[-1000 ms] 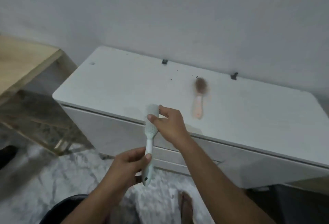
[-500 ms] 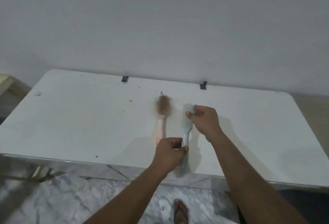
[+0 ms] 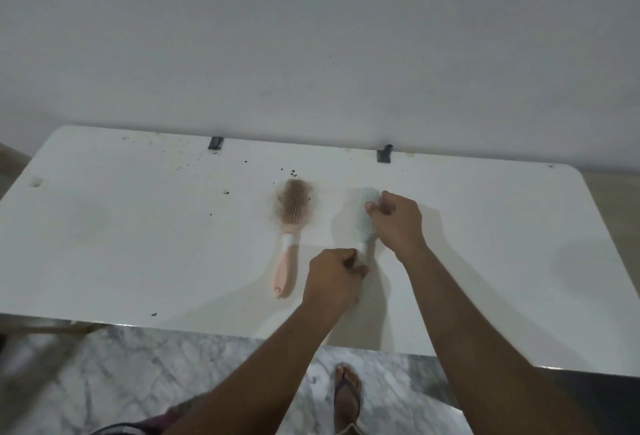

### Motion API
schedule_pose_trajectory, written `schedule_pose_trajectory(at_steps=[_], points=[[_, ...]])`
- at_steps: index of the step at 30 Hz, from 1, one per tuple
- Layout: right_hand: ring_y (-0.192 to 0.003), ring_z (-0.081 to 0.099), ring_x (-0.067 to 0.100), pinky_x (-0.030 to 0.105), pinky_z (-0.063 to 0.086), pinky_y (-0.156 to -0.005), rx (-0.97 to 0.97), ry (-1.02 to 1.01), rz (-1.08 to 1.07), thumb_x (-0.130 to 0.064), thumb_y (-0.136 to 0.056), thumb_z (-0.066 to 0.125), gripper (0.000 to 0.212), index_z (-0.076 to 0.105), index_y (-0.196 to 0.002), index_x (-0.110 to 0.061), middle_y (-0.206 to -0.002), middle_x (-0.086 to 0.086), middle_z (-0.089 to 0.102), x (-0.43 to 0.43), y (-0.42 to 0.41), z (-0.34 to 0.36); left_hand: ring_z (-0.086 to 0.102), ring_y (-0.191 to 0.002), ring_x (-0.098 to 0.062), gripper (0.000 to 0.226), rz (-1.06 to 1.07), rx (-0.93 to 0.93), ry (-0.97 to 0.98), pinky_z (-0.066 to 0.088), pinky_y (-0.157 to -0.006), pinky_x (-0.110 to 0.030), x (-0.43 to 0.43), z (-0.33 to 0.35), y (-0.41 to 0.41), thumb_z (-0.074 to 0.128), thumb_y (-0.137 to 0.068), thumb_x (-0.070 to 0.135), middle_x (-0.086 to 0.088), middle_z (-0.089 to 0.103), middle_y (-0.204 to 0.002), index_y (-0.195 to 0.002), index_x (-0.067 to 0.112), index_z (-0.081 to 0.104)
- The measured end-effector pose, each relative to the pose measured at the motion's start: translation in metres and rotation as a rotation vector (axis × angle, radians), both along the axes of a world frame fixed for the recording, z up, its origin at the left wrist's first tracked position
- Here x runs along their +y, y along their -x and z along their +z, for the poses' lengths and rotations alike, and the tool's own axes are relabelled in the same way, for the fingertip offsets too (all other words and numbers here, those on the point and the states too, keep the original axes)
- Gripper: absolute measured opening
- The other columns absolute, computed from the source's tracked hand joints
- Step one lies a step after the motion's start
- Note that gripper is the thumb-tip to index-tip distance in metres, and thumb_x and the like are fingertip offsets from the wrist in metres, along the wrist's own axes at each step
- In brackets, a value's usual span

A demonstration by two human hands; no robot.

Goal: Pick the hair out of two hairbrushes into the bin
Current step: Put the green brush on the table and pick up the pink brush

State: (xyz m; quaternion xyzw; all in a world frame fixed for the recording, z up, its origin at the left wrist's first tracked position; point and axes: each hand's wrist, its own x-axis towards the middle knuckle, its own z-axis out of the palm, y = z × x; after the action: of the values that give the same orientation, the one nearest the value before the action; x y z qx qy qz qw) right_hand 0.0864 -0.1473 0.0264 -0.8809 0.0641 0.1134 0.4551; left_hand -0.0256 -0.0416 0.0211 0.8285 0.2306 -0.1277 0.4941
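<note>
A second ago the pale green brush (image 3: pixel 366 213) was held out in front of the table's near edge, over the floor; now both hands have carried it in over the white table (image 3: pixel 138 244). The left hand (image 3: pixel 334 275) has its fingers curled around the handle. The right hand (image 3: pixel 396 218) pinches the far end of the head between thumb and fingers. Whether the brush already touches the tabletop cannot be told. No clump shows among its bristles, so this brush looks finished and is probably being set down. The pink brush (image 3: pixel 290 227) lies flat just to the left of the left hand's fingers, handle toward the person. Its head is thick with brown hair (image 3: pixel 294 206), so roughly half the job remains. Counted: 2 brushes, 1 apparently clean and 1 loaded; 2 hands, both on the green one; 2 dark clips (image 3: pixel 215 143) at the table's far edge, well beyond the fingertips; 1 sandalled foot (image 3: pixel 347 396) below; 0 bins in view, so the bin must be somewhere outside the frame.
</note>
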Motion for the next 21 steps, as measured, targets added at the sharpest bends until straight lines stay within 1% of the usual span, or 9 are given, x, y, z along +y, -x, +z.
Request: schedule_pose_trajectory(at_steps=[3,5,7,10,12,15,17,19,21], points=[[-0.057,0.038,0.016,0.023,0.032,-0.056,0.005,-0.004,-0.01,-0.02,-0.089,0.071,0.049,0.033,-0.057,-0.019,-0.057,-0.005,0.041,-0.002,0.0,-0.002,0.067,-0.058,-0.012,0.01,0.014,0.003,0.001,0.042,-0.046,-0.004,-0.002,0.002,0.003,0.072,-0.086,0.02,0.003,0.069,-0.076,-0.08,0.017,0.066],[-0.063,0.048,0.026,0.024,0.038,-0.06,0.003,-0.008,-0.016,-0.022,-0.088,0.072,0.039,0.046,-0.06,-0.011,-0.061,0.004,0.054,-0.002,0.003,-0.002,0.072,-0.065,-0.015,0.006,0.012,0.004,-0.005,0.042,-0.047,-0.002,-0.001,0.002,0.004,0.073,-0.087,0.023,0.002,0.074,-0.084,-0.091,0.018,0.073],[-0.074,0.063,0.029,0.026,0.045,-0.067,-0.011,0.01,-0.003,-0.025,-0.088,0.071,0.031,0.058,-0.073,-0.002,-0.078,0.014,0.07,-0.002,0.005,-0.004,0.069,-0.06,-0.011,0.007,0.012,-0.011,-0.017,0.04,-0.047,-0.001,-0.001,0.001,0.004,0.073,-0.086,0.024,0.003,0.074,-0.085,-0.093,0.02,0.073],[-0.077,0.066,0.024,0.028,0.049,-0.072,-0.045,0.068,0.012,-0.029,-0.089,0.069,0.031,0.059,-0.076,-0.003,-0.082,0.012,0.073,-0.001,0.006,-0.006,0.057,-0.052,-0.002,0.008,0.027,-0.056,-0.001,0.041,-0.048,-0.002,0.0,-0.002,0.003,0.073,-0.086,0.021,-0.005,0.071,-0.083,-0.082,0.021,0.066],[-0.083,0.066,0.027,0.029,0.048,-0.075,-0.053,0.106,0.021,-0.03,-0.09,0.068,0.03,0.059,-0.079,-0.003,-0.086,0.013,0.072,0.0,0.005,-0.007,0.061,-0.056,-0.01,0.014,0.04,-0.069,0.032,0.049,-0.055,-0.009,0.001,-0.002,0.004,0.073,-0.085,0.024,-0.006,0.067,-0.082,-0.079,0.02,0.061],[-0.118,0.063,0.024,0.032,0.044,-0.104,-0.004,0.131,0.046,-0.036,-0.094,0.064,0.046,0.062,-0.129,-0.006,-0.127,0.01,0.068,0.0,0.004,-0.004,0.071,-0.082,-0.019,0.02,0.136,-0.074,0.146,0.061,-0.078,-0.039,0.011,0.005,0.01,0.077,-0.083,0.034,0.003,0.07,-0.1,-0.099,0.024,0.07],[-0.134,0.052,0.022,0.036,0.036,-0.117,-0.013,0.156,0.048,-0.041,-0.096,0.061,0.061,0.048,-0.146,-0.01,-0.146,0.008,0.055,0.001,0.004,0.003,0.072,-0.083,-0.015,0.028,0.234,-0.089,0.226,0.063,-0.066,-0.04,0.026,0.015,0.013,0.076,-0.085,0.031,0.005,0.071,-0.107,-0.11,0.018,0.072],[-0.136,0.05,0.023,0.037,0.034,-0.118,-0.114,0.123,0.019,-0.039,-0.095,0.063,0.06,0.049,-0.146,-0.01,-0.147,0.007,0.053,0.005,0.005,0.011,0.072,-0.084,-0.017,0.023,0.316,-0.133,0.271,0.06,-0.054,-0.032,0.047,0.027,0.016,0.075,-0.087,0.025,0.002,0.073,-0.107,-0.109,0.018,0.073],[-0.134,0.051,0.021,0.037,0.036,-0.116,-0.198,0.066,0.007,-0.035,-0.095,0.065,0.055,0.053,-0.142,-0.01,-0.145,0.006,0.055,0.017,0.008,0.02,0.071,-0.087,-0.019,0.018,0.389,-0.167,0.298,0.059,-0.054,-0.03,0.07,0.036,0.019,0.074,-0.088,0.023,-0.001,0.074,-0.105,-0.106,0.02,0.074]])
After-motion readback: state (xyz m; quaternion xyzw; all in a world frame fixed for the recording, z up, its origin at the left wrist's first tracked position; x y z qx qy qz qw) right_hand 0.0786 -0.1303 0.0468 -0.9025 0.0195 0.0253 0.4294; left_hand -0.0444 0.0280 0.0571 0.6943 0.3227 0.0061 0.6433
